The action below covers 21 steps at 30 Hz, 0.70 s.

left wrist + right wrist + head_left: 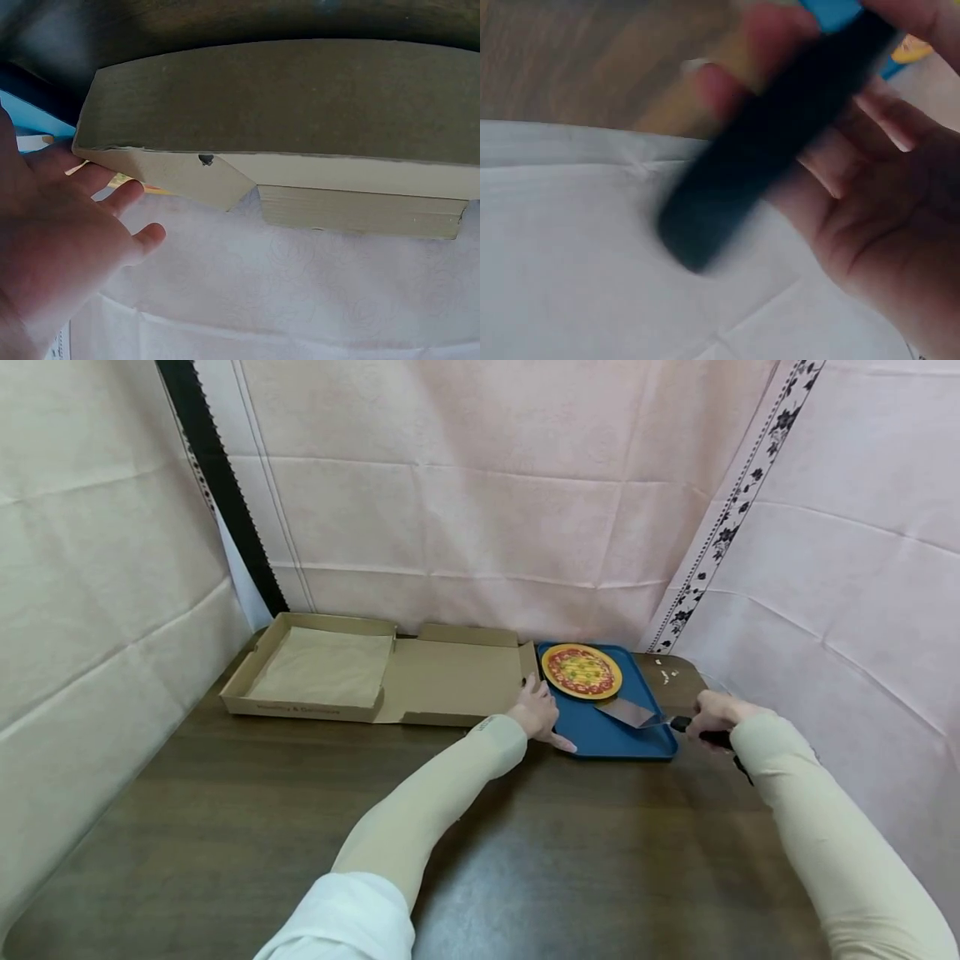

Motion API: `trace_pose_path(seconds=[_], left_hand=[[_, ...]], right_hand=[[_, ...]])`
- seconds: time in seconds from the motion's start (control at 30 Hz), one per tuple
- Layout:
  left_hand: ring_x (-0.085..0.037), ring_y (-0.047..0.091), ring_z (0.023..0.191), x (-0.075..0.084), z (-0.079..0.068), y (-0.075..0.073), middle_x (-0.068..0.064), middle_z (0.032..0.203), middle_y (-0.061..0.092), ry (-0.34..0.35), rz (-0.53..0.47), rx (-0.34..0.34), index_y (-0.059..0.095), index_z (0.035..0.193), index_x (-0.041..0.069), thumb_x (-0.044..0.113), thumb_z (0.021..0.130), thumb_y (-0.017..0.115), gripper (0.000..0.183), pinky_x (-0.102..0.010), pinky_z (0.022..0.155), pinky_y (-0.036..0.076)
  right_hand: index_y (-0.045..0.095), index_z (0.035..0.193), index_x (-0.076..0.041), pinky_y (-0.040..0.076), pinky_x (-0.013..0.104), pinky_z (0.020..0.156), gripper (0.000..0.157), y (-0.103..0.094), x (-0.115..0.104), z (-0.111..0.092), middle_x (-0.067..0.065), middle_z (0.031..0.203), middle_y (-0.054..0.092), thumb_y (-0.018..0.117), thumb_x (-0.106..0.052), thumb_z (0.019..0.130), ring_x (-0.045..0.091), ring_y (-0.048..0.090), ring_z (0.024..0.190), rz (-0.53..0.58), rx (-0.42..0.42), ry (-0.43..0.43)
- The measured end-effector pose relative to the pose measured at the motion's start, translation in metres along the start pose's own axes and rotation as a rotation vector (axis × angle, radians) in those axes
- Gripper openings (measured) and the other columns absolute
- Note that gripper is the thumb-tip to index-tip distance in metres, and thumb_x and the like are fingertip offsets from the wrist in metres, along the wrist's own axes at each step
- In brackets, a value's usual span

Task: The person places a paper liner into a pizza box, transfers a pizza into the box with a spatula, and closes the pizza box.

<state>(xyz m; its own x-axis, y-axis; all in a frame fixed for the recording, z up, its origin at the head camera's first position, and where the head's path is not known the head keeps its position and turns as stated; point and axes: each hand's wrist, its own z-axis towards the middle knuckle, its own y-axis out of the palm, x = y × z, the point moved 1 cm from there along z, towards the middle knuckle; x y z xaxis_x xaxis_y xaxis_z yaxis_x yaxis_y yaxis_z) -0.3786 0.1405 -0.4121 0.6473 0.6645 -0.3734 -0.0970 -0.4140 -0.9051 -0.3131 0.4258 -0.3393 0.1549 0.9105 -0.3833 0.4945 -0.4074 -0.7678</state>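
A round toy-like pizza (581, 671) with a yellow crust lies toward the back of a blue tray (611, 739). My right hand (716, 714) grips the black handle of a pizza server (628, 712), whose metal blade points left with its tip close to the pizza's front edge. In the right wrist view the dark handle (757, 142) is blurred and crosses the fingers. My left hand (534, 710) is at the tray's left edge, thumb stretched along the front corner and fingers extended. In the left wrist view those fingers (127, 196) lie beside the cardboard lid's end.
Left of the tray, an opened cardboard pizza box (457, 681) has its lid laid out to the right. A sheet of parchment paper (326, 664) lines its base. Small white scraps (665, 676) lie behind the tray's right side. Cloth curtains (480, 527) enclose the brown table (262, 827).
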Motion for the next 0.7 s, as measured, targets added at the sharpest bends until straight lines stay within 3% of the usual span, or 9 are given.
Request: trace_pose_path(seconds=[0.3, 0.47, 0.7], left_hand=[[-0.026, 0.016, 0.151, -0.0017, 0.0061, 0.001, 0.0, 0.158, 0.033, -0.011, -0.024, -0.007, 0.043, 0.147, 0.022, 0.089, 0.078, 0.023, 0.098, -0.053, 0.122, 0.007], [-0.027, 0.016, 0.151, 0.0003, 0.0056, 0.0009, -0.001, 0.158, 0.033, -0.009, -0.028, -0.021, 0.043, 0.146, 0.023, 0.088, 0.079, 0.023, 0.096, -0.053, 0.121, 0.006], [-0.026, 0.015, 0.151, 0.0017, 0.0027, -0.0014, -0.001, 0.159, 0.031, -0.015, -0.026, -0.039, 0.045, 0.145, 0.024, 0.088, 0.079, 0.024, 0.094, -0.053, 0.121, 0.007]], right_hand=[[0.064, 0.085, 0.004, 0.045, 0.025, 0.049, 0.02, -0.0128, 0.0044, 0.0076, 0.001, 0.059, 0.059, 0.066, -0.016, 0.088, 0.009, 0.051, 0.048, -0.075, 0.102, -0.096], [0.065, 0.076, -0.002, 0.044, 0.025, 0.051, 0.019, -0.0099, 0.0075, 0.0091, -0.001, 0.056, 0.056, 0.065, -0.016, 0.089, 0.008, 0.05, 0.049, -0.083, 0.087, -0.109], [0.066, 0.081, 0.0, 0.043, 0.025, 0.05, 0.018, -0.0132, 0.0037, 0.0077, -0.005, 0.056, 0.055, 0.068, -0.016, 0.088, 0.008, 0.049, 0.049, -0.09, 0.069, -0.144]])
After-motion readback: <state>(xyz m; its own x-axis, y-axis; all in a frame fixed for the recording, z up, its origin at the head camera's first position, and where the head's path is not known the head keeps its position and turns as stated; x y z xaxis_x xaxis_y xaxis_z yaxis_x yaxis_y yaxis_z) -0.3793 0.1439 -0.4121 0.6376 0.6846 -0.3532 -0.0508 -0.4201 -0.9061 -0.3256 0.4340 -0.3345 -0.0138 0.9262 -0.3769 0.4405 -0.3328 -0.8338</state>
